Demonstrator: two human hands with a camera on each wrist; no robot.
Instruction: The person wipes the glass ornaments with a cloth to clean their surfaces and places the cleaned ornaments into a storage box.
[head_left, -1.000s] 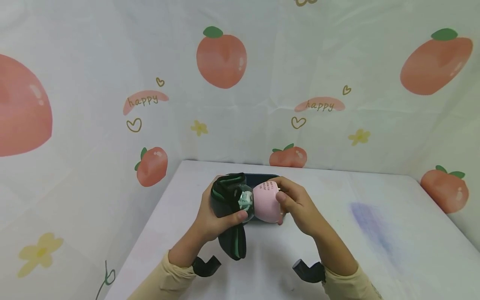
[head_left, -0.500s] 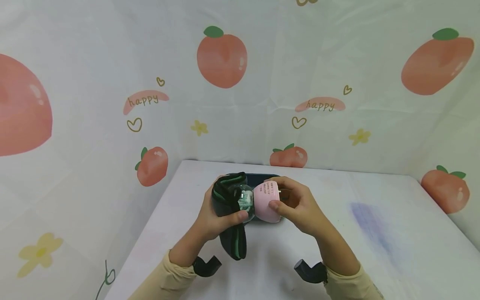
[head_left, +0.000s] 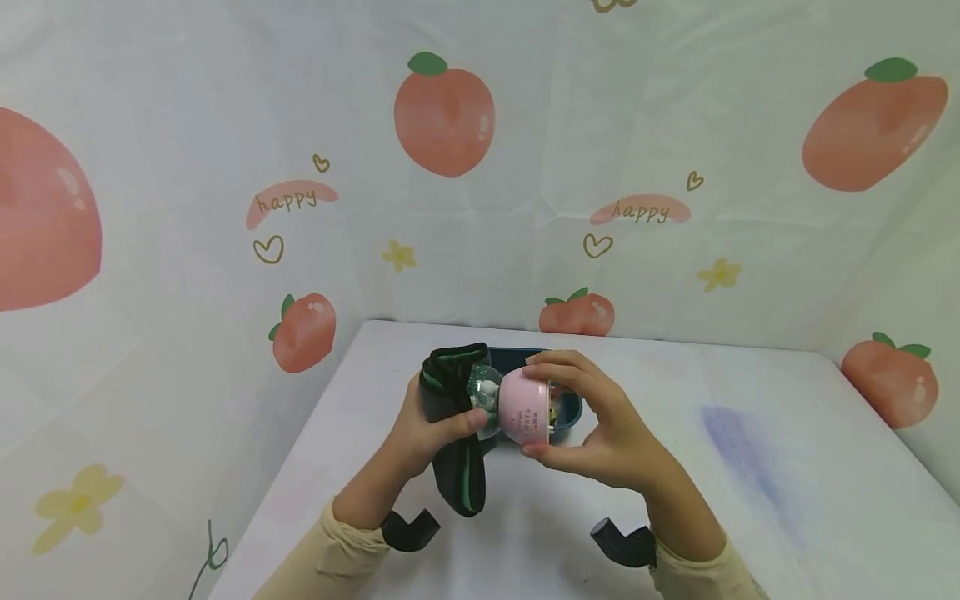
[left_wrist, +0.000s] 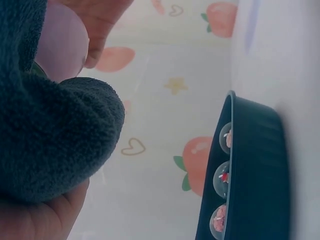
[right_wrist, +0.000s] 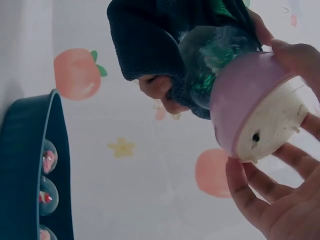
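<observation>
A snow globe (head_left: 522, 407) lies sideways between my hands, its pink base to the right and its clear, glittery dome to the left. My left hand (head_left: 427, 437) grips a dark green towel (head_left: 450, 392) bunched round the dome, with the thumb reaching onto the clear side. My right hand (head_left: 607, 433) holds the base at its rim, fingers on the far side and thumb on the near side. In the right wrist view the base's whitish underside (right_wrist: 272, 120) shows a small dark hole and some little knobs. A loose end of the towel hangs down below the left hand.
Behind and below the hands a dark teal basin (left_wrist: 260, 165) stands on the white table (head_left: 750, 467). Several small clear domes (left_wrist: 222, 179) with pink and red figures show inside it. A white curtain (head_left: 525, 250) printed with peaches encloses the table.
The base has turned, and its printed text has moved from the top toward the near side. My right fingers have shifted round the rim and spread wider; the globe and towel have moved slightly left.
</observation>
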